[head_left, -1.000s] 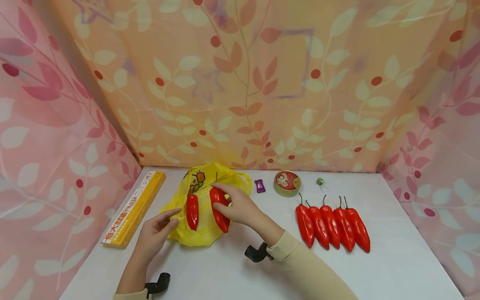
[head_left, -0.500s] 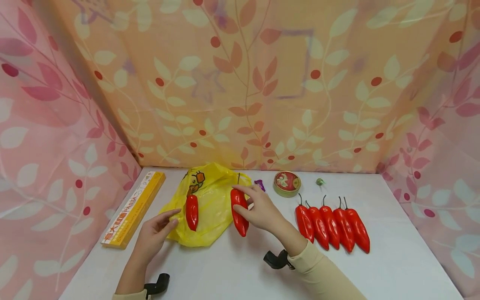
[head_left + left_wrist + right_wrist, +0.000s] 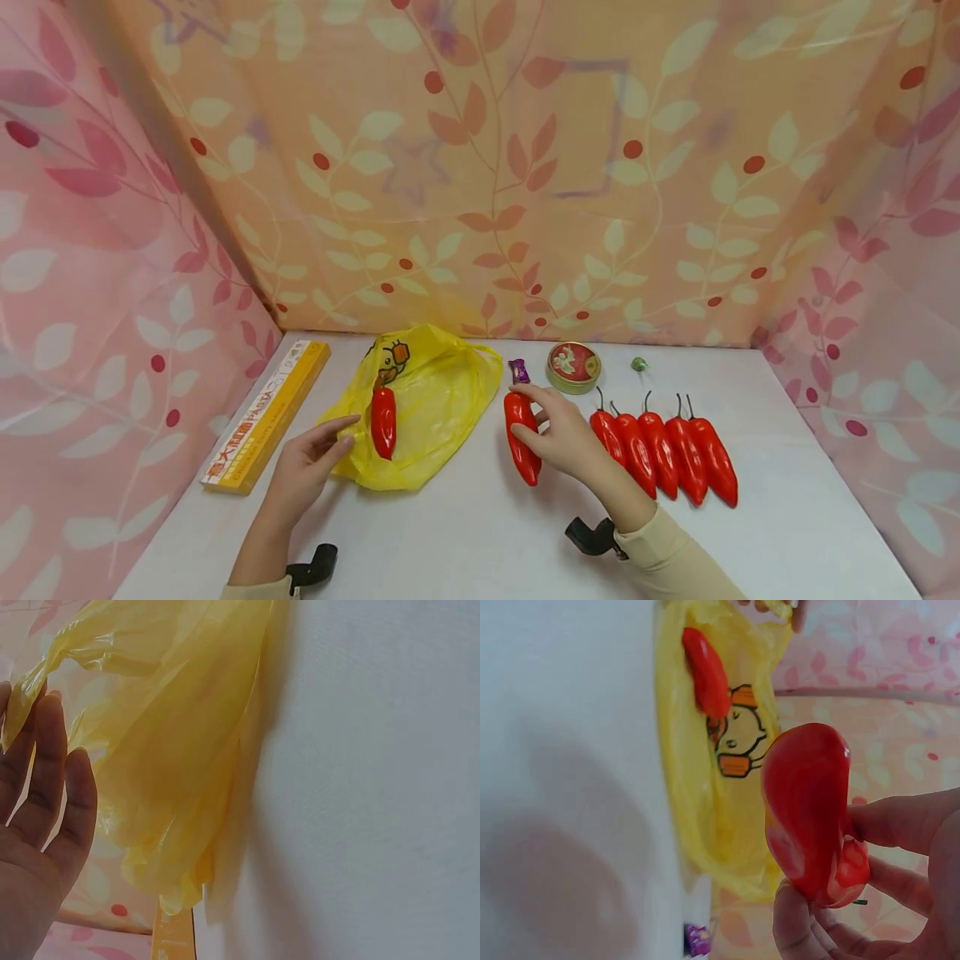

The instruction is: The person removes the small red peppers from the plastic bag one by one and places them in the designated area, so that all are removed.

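Note:
My right hand point(image 3: 568, 435) holds a glossy red chili pepper point(image 3: 521, 440) between thumb and fingers, over the white table right of the yellow plastic bag point(image 3: 442, 425). The right wrist view shows this pepper point(image 3: 808, 802) large, tip toward the camera. Another red pepper point(image 3: 383, 425) lies on the bag, below a printed duck face. My left hand point(image 3: 300, 475) pinches the bag's left edge; in the left wrist view the gathered plastic point(image 3: 180, 742) runs up to the fingertips, with the thumb mostly out of frame.
Several red peppers point(image 3: 678, 454) lie side by side at the right, close to my right forearm. Behind stand a purple-wrapped candy point(image 3: 519, 372), a round red-lidded tin point(image 3: 573, 367) and a small green-wrapped item point(image 3: 639, 364). A yellow pasta box point(image 3: 270, 417) lies at the left.
My right hand has carried the pepper rightward, from over the bag to beyond its right side. My left hand stays at the bag's left edge, almost unmoved.

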The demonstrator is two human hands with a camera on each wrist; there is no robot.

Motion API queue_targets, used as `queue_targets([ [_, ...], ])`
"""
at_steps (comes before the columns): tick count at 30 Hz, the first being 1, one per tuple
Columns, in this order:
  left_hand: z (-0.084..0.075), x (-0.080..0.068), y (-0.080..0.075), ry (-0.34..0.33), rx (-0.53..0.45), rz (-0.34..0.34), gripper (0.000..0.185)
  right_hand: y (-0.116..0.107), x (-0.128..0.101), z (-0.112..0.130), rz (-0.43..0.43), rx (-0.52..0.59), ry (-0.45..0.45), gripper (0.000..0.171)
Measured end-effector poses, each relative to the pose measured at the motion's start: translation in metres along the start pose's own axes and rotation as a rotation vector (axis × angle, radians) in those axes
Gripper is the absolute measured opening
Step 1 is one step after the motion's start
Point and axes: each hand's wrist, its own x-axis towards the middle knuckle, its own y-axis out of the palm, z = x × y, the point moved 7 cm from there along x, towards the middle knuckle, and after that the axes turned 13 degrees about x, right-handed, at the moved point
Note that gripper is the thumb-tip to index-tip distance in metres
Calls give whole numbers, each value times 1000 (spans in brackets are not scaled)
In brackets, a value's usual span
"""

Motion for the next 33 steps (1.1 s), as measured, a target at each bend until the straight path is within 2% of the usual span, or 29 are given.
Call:
queue_targets([
  [4,1,1,1,-8,-10,-3,38,-9,-9,-18,-14,-18,35,59],
  [12,3,1,0,-14,7,1,38,-29,-23,-45,-58,-130,82,62],
  [22,0,0,-1,-13,10,1,39,-49,-30,-55,-96,-271,61,61],
  [33,-1,0,-1,-21,17,6,40,-51,-26,-66,-106,-448,33,58],
])
